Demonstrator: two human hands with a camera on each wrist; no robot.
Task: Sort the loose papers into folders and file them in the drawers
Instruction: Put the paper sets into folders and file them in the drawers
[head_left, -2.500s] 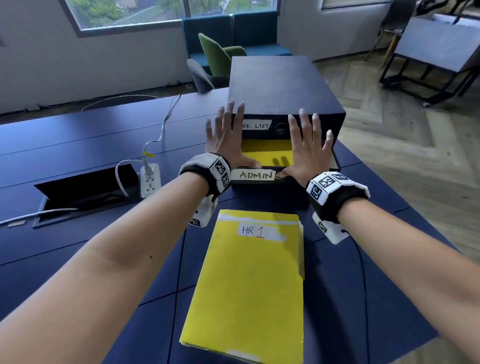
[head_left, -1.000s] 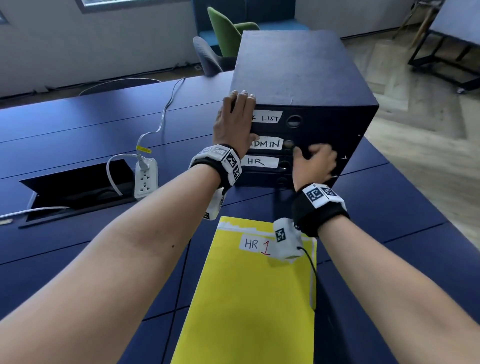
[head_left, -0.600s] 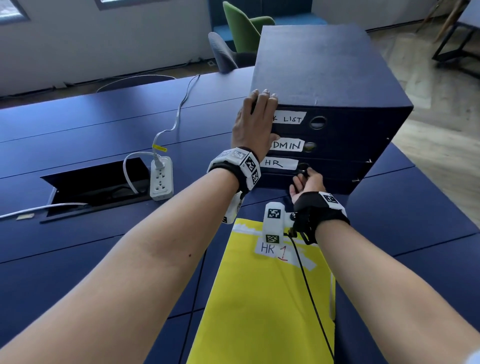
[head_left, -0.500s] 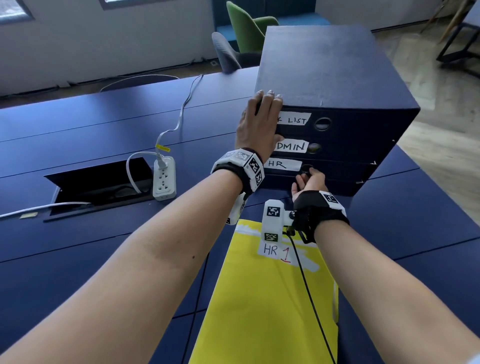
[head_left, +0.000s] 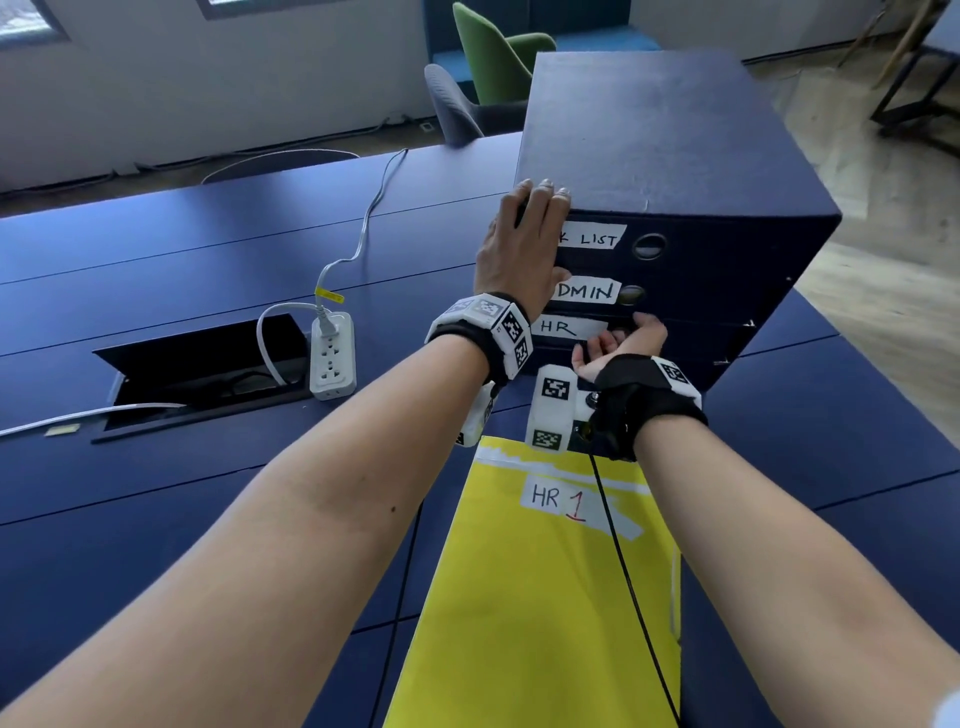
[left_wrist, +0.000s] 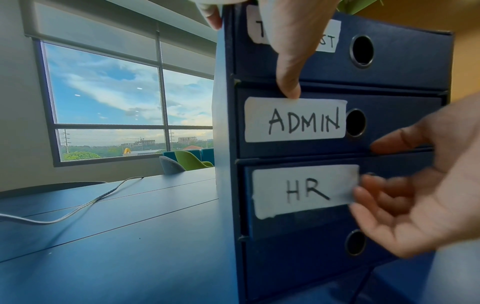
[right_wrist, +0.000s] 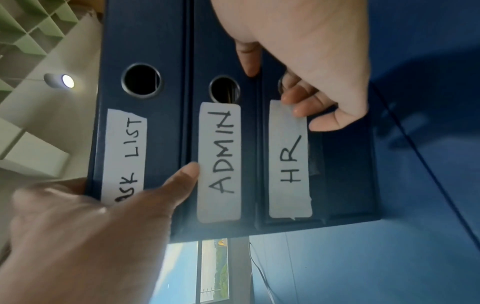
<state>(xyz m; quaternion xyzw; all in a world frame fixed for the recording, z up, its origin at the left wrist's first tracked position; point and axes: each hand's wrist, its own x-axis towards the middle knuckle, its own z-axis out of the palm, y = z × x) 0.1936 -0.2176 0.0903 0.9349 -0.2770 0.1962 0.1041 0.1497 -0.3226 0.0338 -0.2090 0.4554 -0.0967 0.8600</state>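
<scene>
A dark blue drawer cabinet (head_left: 649, 156) stands on the blue table (head_left: 156, 519), with drawers labelled TASK LIST, ADMIN and HR. My left hand (head_left: 519, 249) lies flat against its front left, fingertips at the top edge and thumb (left_wrist: 288, 61) pointing down at the ADMIN label (left_wrist: 296, 121). My right hand (head_left: 618, 348) is palm up at the HR drawer (head_left: 685, 338). Its fingers (right_wrist: 296, 96) curl into that drawer's finger hole, and its thumb (left_wrist: 389, 146) rests on the seam above. A yellow folder (head_left: 545, 597) labelled HR 1 lies on the table under my right forearm.
A white power strip (head_left: 332, 358) with its cable sits beside an open cable hatch (head_left: 208, 374) at the left. Green and grey chairs (head_left: 483, 67) stand behind the table. The table's right edge runs close to the cabinet, with wood floor (head_left: 883, 260) beyond it.
The ADMIN drawer, open with a yellow folder inside, is now pushed in. My left hand moved to the cabinet's front left. My right hand dropped to the HR drawer and turned palm up.
</scene>
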